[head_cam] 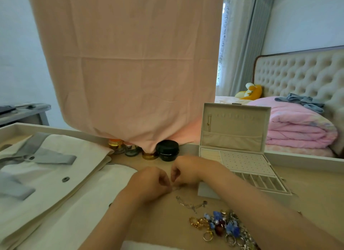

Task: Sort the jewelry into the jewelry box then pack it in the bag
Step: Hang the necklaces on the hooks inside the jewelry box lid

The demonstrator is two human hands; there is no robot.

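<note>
A white jewelry box (247,162) stands open at the right of the table, lid upright, with a dotted earring panel and several narrow slots. A pile of rings and blue-beaded jewelry (225,229) lies on the table near my right forearm, and a silver chain (191,204) lies just beyond it. My left hand (149,182) and my right hand (183,172) meet in front of the box, fingertips pinched together on a small pale piece of jewelry that is mostly hidden. A cream bag with grey straps (52,167) lies flat at the left.
Small jars, one with a black lid (167,150), stand behind my hands under a hanging pink cloth (128,63). A raised table rim (307,160) runs along the back. A bed with pink bedding (297,126) is beyond the table.
</note>
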